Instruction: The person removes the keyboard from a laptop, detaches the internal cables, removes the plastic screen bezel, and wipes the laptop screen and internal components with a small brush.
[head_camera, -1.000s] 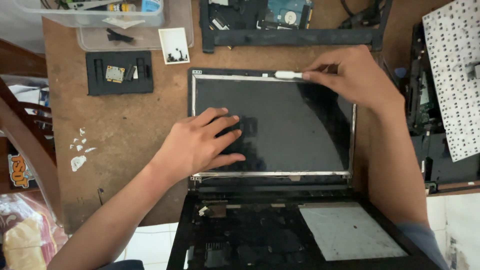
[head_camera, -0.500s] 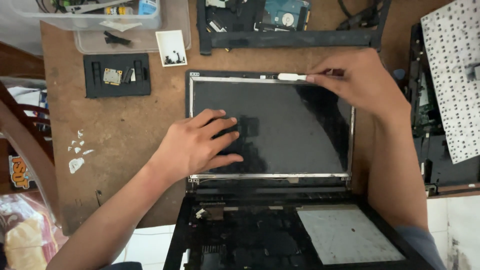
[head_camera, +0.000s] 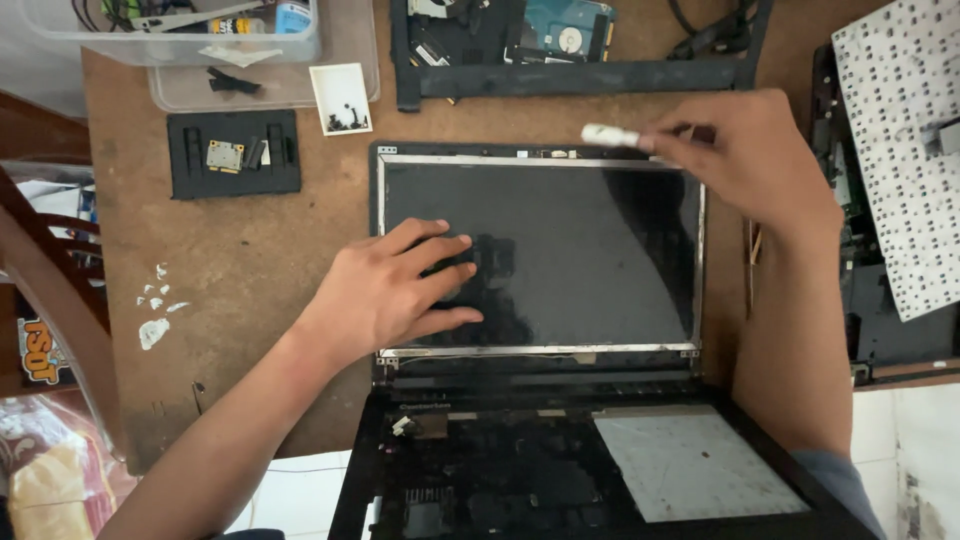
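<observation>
A laptop screen lies flat on the brown tabletop, dark and bare, with a thin metal edge around it. The left hand rests flat on the left part of the glass, fingers spread wide, holding nothing. The right hand is up at the top edge of the screen, its grip pinched shut around a small white tool that points left. Below the screen sits the open laptop base. A loose keyboard lies off to the right
</observation>
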